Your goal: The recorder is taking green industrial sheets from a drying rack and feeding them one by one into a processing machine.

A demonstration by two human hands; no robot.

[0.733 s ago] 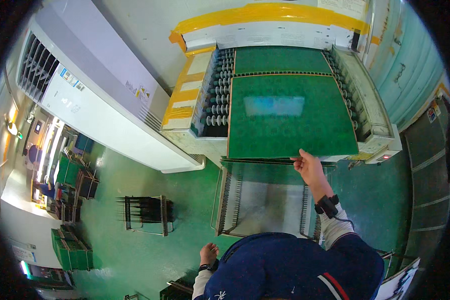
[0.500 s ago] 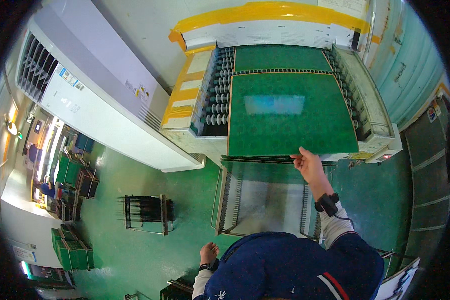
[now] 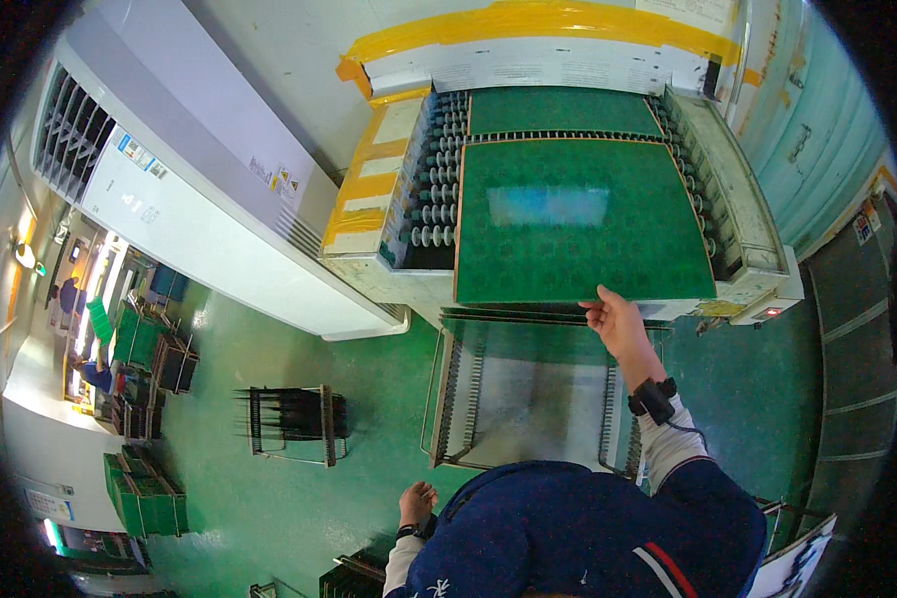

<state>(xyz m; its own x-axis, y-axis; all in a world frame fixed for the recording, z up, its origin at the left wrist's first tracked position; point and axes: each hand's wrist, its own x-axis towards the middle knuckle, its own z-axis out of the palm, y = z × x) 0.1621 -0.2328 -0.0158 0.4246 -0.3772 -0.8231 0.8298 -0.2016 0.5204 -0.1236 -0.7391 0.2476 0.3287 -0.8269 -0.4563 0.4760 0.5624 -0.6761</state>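
Note:
A large green circuit board panel (image 3: 578, 244) lies on the roller conveyor (image 3: 434, 214), its front edge sticking out past the machine's front. At that edge, right of the middle, my right hand (image 3: 616, 317) pinches the panel between thumb and fingers. A second green panel (image 3: 563, 112) sits farther back on the rollers, with a narrow strip of rollers between the two. My left hand (image 3: 418, 501) hangs low beside my body, fingers loosely curled with nothing in them. Below the conveyor's front stands a slotted metal rack (image 3: 458, 399), holding a few panels upright at its far end.
A tall white air conditioner (image 3: 239, 239) stands left of the conveyor. On the green floor is a small rack (image 3: 294, 424) of dark thin pieces. Stacks of green panels (image 3: 145, 493) and a co-worker (image 3: 95, 374) are at the far left. Dark panelling (image 3: 852, 329) lines the right side.
The front panel and my right hand on its edge have shifted slightly away from me. My left hand stays where it was. Far left, a green panel now shows raised near the co-worker.

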